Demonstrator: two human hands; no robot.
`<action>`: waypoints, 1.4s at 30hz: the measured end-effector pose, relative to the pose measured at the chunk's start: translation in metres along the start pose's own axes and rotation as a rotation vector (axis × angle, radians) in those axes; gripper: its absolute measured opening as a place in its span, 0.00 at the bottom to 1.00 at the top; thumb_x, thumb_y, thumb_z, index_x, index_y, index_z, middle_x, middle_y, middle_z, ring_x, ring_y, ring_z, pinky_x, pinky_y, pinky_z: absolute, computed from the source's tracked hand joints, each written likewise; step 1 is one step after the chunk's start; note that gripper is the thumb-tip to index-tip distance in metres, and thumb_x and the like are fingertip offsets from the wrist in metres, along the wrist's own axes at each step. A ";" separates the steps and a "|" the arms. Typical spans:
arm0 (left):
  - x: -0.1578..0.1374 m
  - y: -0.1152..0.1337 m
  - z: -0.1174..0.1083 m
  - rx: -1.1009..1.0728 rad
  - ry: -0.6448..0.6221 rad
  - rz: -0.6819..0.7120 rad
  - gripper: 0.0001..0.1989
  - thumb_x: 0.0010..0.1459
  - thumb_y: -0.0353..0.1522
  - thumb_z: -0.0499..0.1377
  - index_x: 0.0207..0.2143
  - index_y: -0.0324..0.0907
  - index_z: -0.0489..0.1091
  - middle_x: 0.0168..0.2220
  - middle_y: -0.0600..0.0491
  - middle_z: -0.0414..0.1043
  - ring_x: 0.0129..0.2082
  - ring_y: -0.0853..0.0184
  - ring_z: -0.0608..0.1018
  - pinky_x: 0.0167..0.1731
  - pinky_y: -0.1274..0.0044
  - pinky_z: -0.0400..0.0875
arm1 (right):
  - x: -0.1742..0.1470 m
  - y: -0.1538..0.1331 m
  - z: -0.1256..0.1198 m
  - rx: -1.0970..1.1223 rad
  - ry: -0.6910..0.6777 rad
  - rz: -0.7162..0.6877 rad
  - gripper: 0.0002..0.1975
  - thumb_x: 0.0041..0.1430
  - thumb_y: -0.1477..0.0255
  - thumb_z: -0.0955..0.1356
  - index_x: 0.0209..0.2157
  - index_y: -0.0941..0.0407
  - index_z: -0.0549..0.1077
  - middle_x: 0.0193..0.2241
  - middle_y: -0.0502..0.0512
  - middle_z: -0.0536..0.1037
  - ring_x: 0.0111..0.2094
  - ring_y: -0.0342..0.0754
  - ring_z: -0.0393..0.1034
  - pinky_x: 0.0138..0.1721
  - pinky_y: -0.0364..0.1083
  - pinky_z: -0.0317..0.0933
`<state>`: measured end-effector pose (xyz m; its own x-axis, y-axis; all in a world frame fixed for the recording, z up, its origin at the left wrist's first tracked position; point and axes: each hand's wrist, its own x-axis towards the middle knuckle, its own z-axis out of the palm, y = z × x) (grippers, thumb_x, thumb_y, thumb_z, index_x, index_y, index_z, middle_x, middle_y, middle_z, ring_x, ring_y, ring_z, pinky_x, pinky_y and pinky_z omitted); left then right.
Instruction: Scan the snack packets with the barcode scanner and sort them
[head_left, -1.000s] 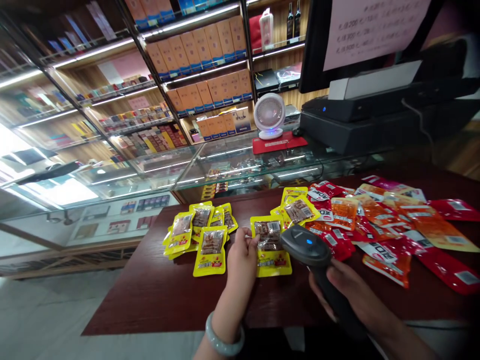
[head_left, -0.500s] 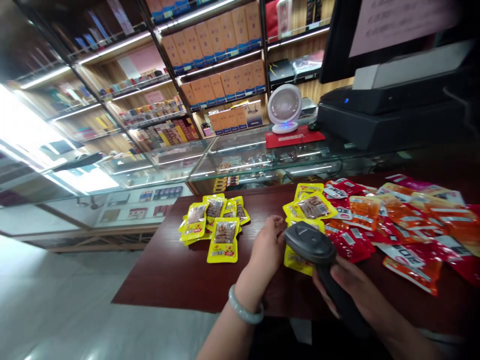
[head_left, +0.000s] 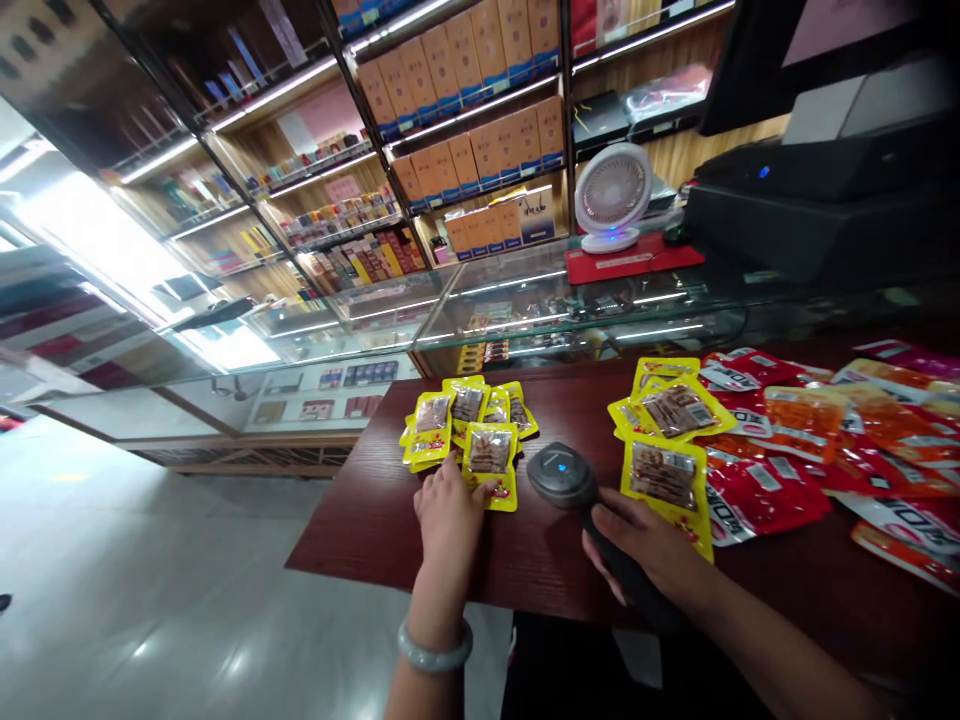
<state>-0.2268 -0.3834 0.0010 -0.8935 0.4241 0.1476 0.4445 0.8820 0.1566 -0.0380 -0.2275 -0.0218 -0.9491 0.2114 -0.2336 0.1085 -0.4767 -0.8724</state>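
Observation:
My left hand [head_left: 448,515], with a pale bangle [head_left: 435,655] on the wrist, rests at the near side of a group of yellow snack packets [head_left: 431,425]. Its fingers are apart, and the thumb lies over the lower left part of the front yellow packet [head_left: 491,452]. Around the handle of a dark grey barcode scanner [head_left: 561,475], my right hand [head_left: 649,540] is closed; the scanner's head points left above the wooden counter [head_left: 375,525]. Beside the right hand lie more yellow packets [head_left: 664,472], partly overlapping, with brown contents showing through clear windows.
Red packets [head_left: 776,495] and orange packets [head_left: 806,420] are heaped on the right. Beyond the counter stand a glass display case [head_left: 517,285], a white fan [head_left: 613,190] on a red mat, and a black machine [head_left: 825,210]. Shelves of boxes [head_left: 465,70] line the back.
My left hand has moved left from beside the right-hand packets to the left group. The scanner has drawn back from above the right-hand yellow packets. The view has shifted left.

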 end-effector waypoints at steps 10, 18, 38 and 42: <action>-0.006 0.006 0.009 -0.479 -0.160 0.146 0.07 0.58 0.37 0.58 0.32 0.43 0.65 0.34 0.51 0.75 0.35 0.64 0.76 0.33 0.77 0.63 | -0.003 -0.007 -0.009 0.054 0.061 -0.012 0.24 0.55 0.48 0.70 0.37 0.54 0.66 0.19 0.43 0.73 0.12 0.38 0.63 0.12 0.37 0.59; -0.001 0.027 0.013 -0.548 -0.222 0.166 0.07 0.58 0.36 0.59 0.37 0.43 0.68 0.35 0.50 0.76 0.38 0.62 0.77 0.36 0.76 0.66 | -0.014 -0.019 -0.018 0.095 0.057 -0.090 0.23 0.57 0.49 0.69 0.36 0.55 0.65 0.19 0.44 0.72 0.12 0.38 0.64 0.13 0.36 0.59; 0.018 0.049 0.019 -0.035 -0.203 0.440 0.44 0.57 0.43 0.62 0.66 0.27 0.51 0.68 0.29 0.43 0.69 0.47 0.49 0.66 0.61 0.52 | 0.009 -0.024 -0.005 -0.044 0.044 -0.094 0.23 0.57 0.48 0.69 0.33 0.56 0.66 0.18 0.44 0.72 0.12 0.37 0.63 0.13 0.36 0.58; 0.004 0.055 0.007 -0.057 -0.269 0.499 0.41 0.57 0.42 0.61 0.67 0.33 0.53 0.68 0.32 0.47 0.69 0.47 0.52 0.64 0.62 0.54 | 0.010 -0.024 -0.005 -0.046 0.013 -0.084 0.24 0.57 0.49 0.69 0.35 0.56 0.66 0.18 0.44 0.72 0.12 0.37 0.63 0.13 0.36 0.59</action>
<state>-0.2062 -0.3320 0.0029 -0.5557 0.8306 -0.0357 0.8131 0.5519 0.1852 -0.0490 -0.2097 -0.0059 -0.9514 0.2603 -0.1646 0.0427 -0.4176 -0.9076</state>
